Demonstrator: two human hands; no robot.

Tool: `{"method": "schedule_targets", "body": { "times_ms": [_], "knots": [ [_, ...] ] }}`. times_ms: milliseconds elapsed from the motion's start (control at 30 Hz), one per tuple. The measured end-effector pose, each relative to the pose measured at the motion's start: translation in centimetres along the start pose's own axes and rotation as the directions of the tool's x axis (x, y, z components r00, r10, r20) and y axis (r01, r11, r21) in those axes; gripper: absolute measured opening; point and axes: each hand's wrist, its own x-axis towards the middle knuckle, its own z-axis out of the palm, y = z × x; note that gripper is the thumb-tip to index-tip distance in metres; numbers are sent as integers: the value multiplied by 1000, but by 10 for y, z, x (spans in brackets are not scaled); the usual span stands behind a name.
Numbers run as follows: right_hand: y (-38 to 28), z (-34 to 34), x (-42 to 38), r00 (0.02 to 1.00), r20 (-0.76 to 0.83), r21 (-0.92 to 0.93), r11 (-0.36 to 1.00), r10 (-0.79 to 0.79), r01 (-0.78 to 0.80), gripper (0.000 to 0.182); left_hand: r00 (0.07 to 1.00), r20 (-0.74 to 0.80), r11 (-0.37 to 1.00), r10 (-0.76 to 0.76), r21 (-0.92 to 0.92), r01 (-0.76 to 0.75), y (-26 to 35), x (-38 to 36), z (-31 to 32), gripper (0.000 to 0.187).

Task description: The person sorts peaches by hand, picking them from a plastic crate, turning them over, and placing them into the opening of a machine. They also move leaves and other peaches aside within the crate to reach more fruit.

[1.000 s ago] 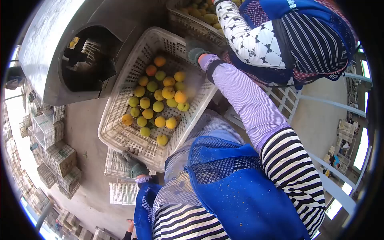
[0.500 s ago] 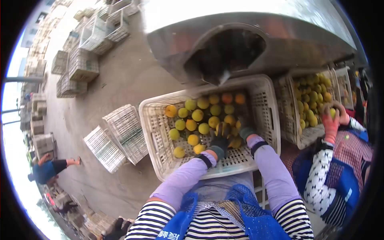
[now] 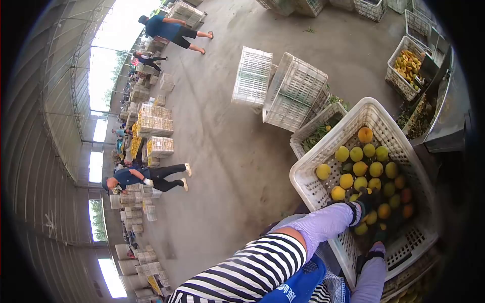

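Note:
A white plastic crate [image 3: 318, 157] stands in front of me, with one layer of round yellow-green and orange fruits [image 3: 375, 169] that look like peaches. My left hand [image 3: 368, 200], in a dark glove, reaches in over its side among the fruits. Close beside it, lower in the view, my right hand [image 3: 380, 233] is also inside, near a few yellow ones. Both gloves are dark against the shaded crate, so finger positions and anything held cannot be made out. Lilac sleeves cover my forearms.
Stacked white crates [image 3: 295, 93] stand beyond mine, near a crate of leaves [image 3: 316, 134]. Another crate of cut orange fruit [image 3: 407, 65] sits at upper right by a metal machine [image 3: 449, 118]. Two people [image 3: 174, 31] [image 3: 144, 178] walk on the concrete floor [image 3: 217, 151].
My view has swung left, bringing the hall and walking people into sight and shifting the fruit crate right. Both hands remain inside the crate; the neighbouring worker has left view.

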Motion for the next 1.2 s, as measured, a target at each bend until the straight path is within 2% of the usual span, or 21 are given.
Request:
{"method": "schedule_targets", "body": {
  "times_ms": [100, 167, 267, 300, 333, 367, 433, 467, 500, 600, 633, 700, 733, 767, 800, 833, 900, 967, 1067, 1167, 1200],
  "knots": [
    [-20, -15, -9, 1000, 4, 352, 936, 24, -24, 45, 993, 120, 996, 12, 90, -23, -5, 1, -29, 75],
    [-56, -38, -27, 990, 127, 689, 713, 56, -128, 47, 945, 323, 974, -43, 222, -32, -6, -3, -55, 80],
    [-162, -119, -82, 905, 426, 886, 206, -9, -416, 51, 918, 351, 867, -187, -380, 322, -30, -18, -105, 78],
    [-202, -171, -99, 804, 591, 806, 97, -71, -584, 52, 897, 438, 440, -58, -795, 417, -44, -14, -101, 77],
    [-218, -187, -110, 856, 501, 866, 78, -129, -494, 55, 857, 505, -162, 99, -842, 515, -43, -23, -119, 81],
    [-233, -205, -122, 897, 402, 915, 47, -186, -400, 58, 890, 394, -407, 229, -792, 455, -38, -39, -172, 88],
    [-266, -239, -145, 932, 234, 967, -36, -276, -254, 65, 939, 195, -699, 285, -628, 343, -41, -55, -206, 98],
    [-285, -254, -157, 935, 169, 976, -82, -312, -204, 69, 937, 95, -675, 335, -669, 310, -48, -68, -223, 105],
    [-294, -259, -166, 938, 115, 985, -86, -328, -151, 72, 965, 90, -651, 245, -723, 233, -44, -83, -246, 109],
    [-314, -278, -196, 960, 39, 998, -40, -279, -52, 79, 911, 24, -746, 411, -565, 352, -44, -116, -285, 106],
    [-327, -282, -202, 957, 31, 999, -28, -288, -41, 82, 885, -131, -708, 447, -656, 261, -54, -118, -270, 102],
    [-349, -290, -214, 951, 16, 999, -26, -309, -25, 82, 928, -113, -673, 356, -720, 170, -51, -142, -301, 92],
    [-358, -289, -218, 948, -2, 1000, -29, -317, -7, 85, 861, -211, -746, 463, -617, 250, -62, -135, -278, 84],
    [-348, -270, -212, 936, -61, 994, 64, -345, 89, 87, 950, -94, -744, 298, -646, 170, -55, -141, -285, 77],
    [-343, -259, -207, 909, -126, 933, 263, -398, 245, 91, 976, -179, -670, 125, -741, -50, -55, -146, -289, 67],
    [-330, -246, -202, 865, -172, 930, 211, -471, 300, 94, 970, -194, -617, 149, -784, -62, -64, -129, -252, 62],
    [-342, -262, -212, 880, -27, 954, 251, -475, 164, 95, 966, -158, -665, 206, -746, 20, -65, -156, -290, 61],
    [-338, -265, -210, 849, -47, 863, 406, -527, 300, 96, 971, -170, -538, 168, -841, -54, -60, -176, -311, 71],
    [-342, -277, -218, 835, 25, 928, 324, -550, 186, 84, 944, -256, -644, 206, -762, -67, -58, -173, -307, 65],
    [-351, -302, -230, 833, 1, 911, 344, -553, 227, 81, 922, -324, -720, 210, -690, -78, -53, -171, -297, 60],
    [-357, -309, -236, 796, -81, 879, 334, -600, 341, 84, 922, -340, -728, 186, -678, -103, -52, -172, -297, 59]
  ]
}}
